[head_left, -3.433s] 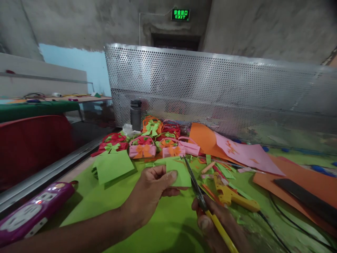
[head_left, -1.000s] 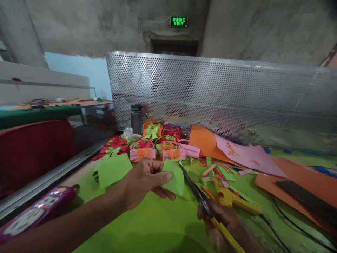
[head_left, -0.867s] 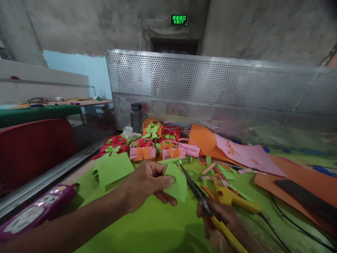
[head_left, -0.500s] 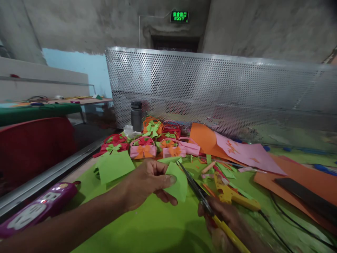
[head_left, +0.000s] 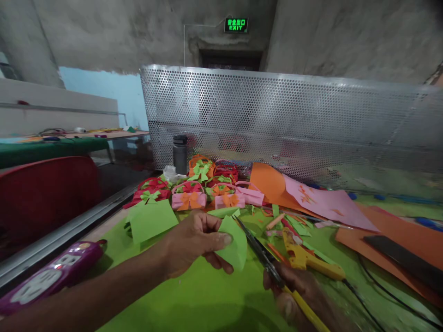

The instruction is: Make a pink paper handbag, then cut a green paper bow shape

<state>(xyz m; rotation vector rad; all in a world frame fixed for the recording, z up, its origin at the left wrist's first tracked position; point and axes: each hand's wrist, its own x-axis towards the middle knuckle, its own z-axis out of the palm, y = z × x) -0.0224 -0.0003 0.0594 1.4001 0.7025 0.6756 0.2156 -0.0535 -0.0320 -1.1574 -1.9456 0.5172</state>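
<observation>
Some green paper [head_left: 236, 249] is hidden within the left hand [head_left: 197, 242].

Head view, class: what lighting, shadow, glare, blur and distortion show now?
In the head view, light is dim, the exit sign glowing green; glare speckles the perforated metal panel; a soft shadow darkens the green surface near the bottom edge; the right hand looks darker and softer than the left hand; the purple power strip seems stretched toward the lower left corner.
</observation>
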